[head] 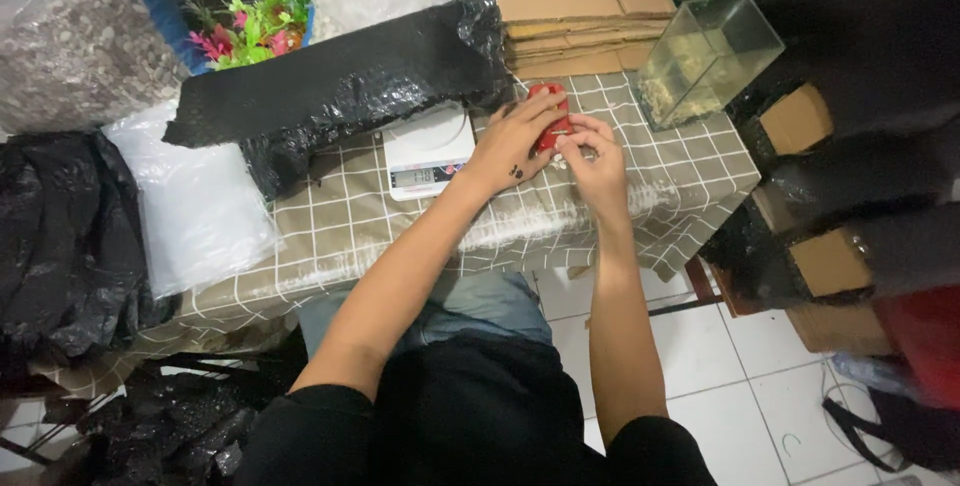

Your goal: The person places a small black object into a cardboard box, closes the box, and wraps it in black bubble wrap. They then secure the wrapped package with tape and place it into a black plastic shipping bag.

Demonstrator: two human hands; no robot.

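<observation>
Your left hand (515,141) wraps its fingers around a small red thing (550,118) on the checked tablecloth (340,221), just beside the white scale (428,151). Your right hand (595,161) touches the red thing too, fingers curled close (what they pinch is hidden). A clear tank (705,56) stands near.

scale (428,151) left of tank (706,58), on table (690,181)

The person wears a black short-sleeved top, its sleeves ending at the upper arms near the bottom of the frame, over faded blue jeans. Both forearms are bare (a small dark mark sits on the left hand (510,146)).
</observation>
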